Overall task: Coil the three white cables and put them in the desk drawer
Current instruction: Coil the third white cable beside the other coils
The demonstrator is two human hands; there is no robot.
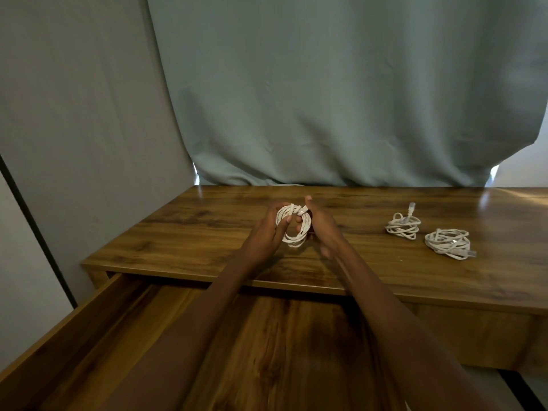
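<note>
Both hands' grip, left hand [268, 229] and right hand [318, 223], holds the coiled cable [296, 232]; tuck its end tightly, then lower it into the open drawer [89, 330].

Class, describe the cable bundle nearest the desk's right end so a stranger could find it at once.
Start at the wooden desk before the grey-green curtain. Two loose white bundles lie right of the hands. Take the nearer, wider bundle, not the smaller bundle with its plug pointing up.

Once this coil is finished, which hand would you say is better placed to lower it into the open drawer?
Probably the left hand: it grips the coiled cable, directly above the open drawer.
</note>
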